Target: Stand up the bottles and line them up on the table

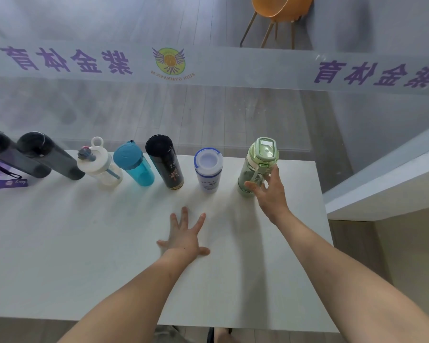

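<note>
Several bottles stand upright in a row along the far edge of the white table [84,243]. From the left: two dark grey bottles [47,154], a clear bottle with a white lid [97,162], a blue bottle [134,164], a black bottle [165,162], a white bottle with a blue rim [207,172], and a green bottle [255,167] at the right end. My right hand [270,191] wraps its fingers around the green bottle's lower right side. My left hand [186,236] lies flat on the table with fingers spread, holding nothing.
A glass wall with a frosted band and purple lettering [67,60] rises right behind the table. A purple strap [0,181] lies at the far left. An orange chair [278,11] stands beyond the glass. A white ledge [382,194] borders the table's right side.
</note>
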Motion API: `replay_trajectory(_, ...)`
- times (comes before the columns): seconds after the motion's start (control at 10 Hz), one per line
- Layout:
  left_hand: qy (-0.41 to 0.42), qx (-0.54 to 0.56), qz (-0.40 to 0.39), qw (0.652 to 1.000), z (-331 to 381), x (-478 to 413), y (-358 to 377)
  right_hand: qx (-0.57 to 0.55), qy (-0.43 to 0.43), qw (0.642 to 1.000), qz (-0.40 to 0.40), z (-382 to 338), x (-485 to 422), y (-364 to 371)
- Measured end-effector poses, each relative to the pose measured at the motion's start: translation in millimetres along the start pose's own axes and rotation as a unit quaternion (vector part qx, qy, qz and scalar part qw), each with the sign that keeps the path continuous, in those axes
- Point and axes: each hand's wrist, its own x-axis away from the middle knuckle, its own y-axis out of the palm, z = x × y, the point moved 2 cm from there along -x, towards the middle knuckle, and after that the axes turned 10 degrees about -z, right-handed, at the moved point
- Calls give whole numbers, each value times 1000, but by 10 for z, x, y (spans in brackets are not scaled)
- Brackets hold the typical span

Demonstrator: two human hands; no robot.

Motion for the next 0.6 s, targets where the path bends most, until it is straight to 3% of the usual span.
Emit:
replay_trajectory(0.4, -3, -15, 0, 1000, 7, 6, 1, 12, 27, 1000, -9, 44, -15, -4)
replay_trajectory(0.6, 12, -18, -3, 1000, -37, 32, -55, 75, 104, 992, 8, 146, 221, -19)
